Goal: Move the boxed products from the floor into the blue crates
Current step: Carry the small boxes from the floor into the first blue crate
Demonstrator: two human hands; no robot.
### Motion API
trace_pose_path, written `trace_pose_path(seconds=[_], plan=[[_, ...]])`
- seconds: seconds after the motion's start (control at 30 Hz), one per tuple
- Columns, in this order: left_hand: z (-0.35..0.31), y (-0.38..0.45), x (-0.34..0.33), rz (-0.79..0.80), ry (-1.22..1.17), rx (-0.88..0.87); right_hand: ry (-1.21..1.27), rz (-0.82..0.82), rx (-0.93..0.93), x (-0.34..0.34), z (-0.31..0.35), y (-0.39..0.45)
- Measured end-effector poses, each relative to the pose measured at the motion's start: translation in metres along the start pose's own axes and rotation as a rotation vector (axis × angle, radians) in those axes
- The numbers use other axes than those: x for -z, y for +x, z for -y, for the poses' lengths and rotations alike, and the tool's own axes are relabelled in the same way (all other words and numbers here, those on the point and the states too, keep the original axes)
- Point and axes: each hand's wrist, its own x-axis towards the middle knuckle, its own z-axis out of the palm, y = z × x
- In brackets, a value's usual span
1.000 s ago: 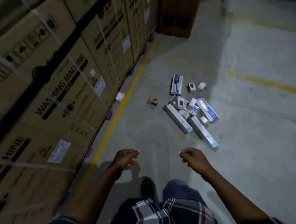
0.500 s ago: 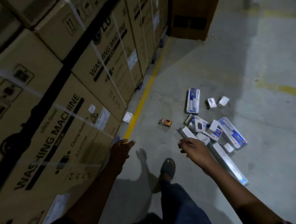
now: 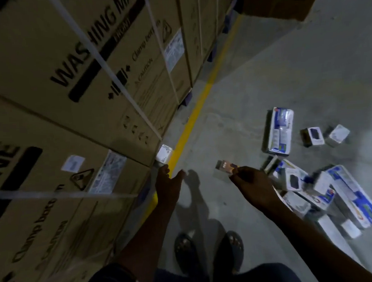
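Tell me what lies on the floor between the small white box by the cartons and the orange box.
In the head view, only the yellow line and bare concrete separate the white box from the orange box; the left hand hovers just below that stretch.

Both arms are extended forward and downward from the bottom of the view. The left hand (image 3: 169, 183) is held with its fingers (image 3: 164, 171) nearly straight and relaxed, the thumb spread to the right, and nothing is gripped. The right hand (image 3: 250, 181) is stretched out to the same height, its back turned upward and its fingers curled loosely under; whether anything is pinched at their tips cannot be told. The 2 hands are kept apart. Both forearms are bare, and 2 feet in sandals are seen below.
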Motion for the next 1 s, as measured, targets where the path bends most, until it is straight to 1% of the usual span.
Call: trace_pose_path(seconds=[0.1,0.17,0.33,0.43,0.5,0.6,0.7,0.73,0.77,0.8,0.83,0.87,0.9,0.93,0.97,1.0], plan=[[0.059,0.075,-0.043,-0.046,-0.026,0.032,-0.034,-0.034,-0.008,-0.043,-0.039,0.062],[0.111,0.127,-0.070,-0.078,-0.062,0.020,-0.058,-0.063,0.010,-0.075,-0.066,0.103],[0.179,0.205,-0.120,-0.187,-0.198,0.083,-0.124,-0.142,0.056,-0.153,-0.143,0.193],[0.229,0.255,-0.145,-0.220,-0.136,0.074,-0.120,-0.167,0.059,-0.201,-0.187,0.233],[0.250,0.278,-0.149,-0.238,-0.085,0.057,-0.080,-0.191,0.041,-0.223,-0.206,0.248],[0.277,0.310,-0.155,-0.219,0.024,0.055,-0.033,-0.247,0.046,-0.252,-0.235,0.269],[0.312,0.361,-0.162,-0.332,0.040,-0.024,-0.035,-0.294,0.097,-0.268,-0.253,0.290],[0.339,0.392,-0.165,-0.373,0.079,-0.040,-0.053,-0.298,0.116,-0.271,-0.257,0.295],[0.362,0.421,-0.168,-0.397,0.085,-0.052,-0.061,-0.298,0.129,-0.272,-0.259,0.300],[0.378,0.448,-0.170,-0.393,0.034,-0.035,-0.059,-0.303,0.138,-0.272,-0.259,0.304],[0.379,0.460,-0.167,-0.366,-0.018,0.002,-0.046,-0.316,0.141,-0.272,-0.260,0.307],[0.364,0.456,-0.162,-0.328,-0.075,0.022,-0.025,-0.335,0.137,-0.271,-0.263,0.307],[0.358,0.460,-0.160,-0.311,-0.083,0.051,-0.001,-0.353,0.127,-0.272,-0.266,0.307],[0.369,0.478,-0.159,-0.326,-0.098,0.051,0.015,-0.365,0.123,-0.272,-0.269,0.305],[0.361,0.474,-0.157,-0.328,-0.101,0.055,0.020,-0.369,0.124,-0.273,-0.272,0.302],[0.339,0.450,-0.156,-0.334,-0.101,0.061,0.024,-0.375,0.131,-0.273,-0.277,0.300]])
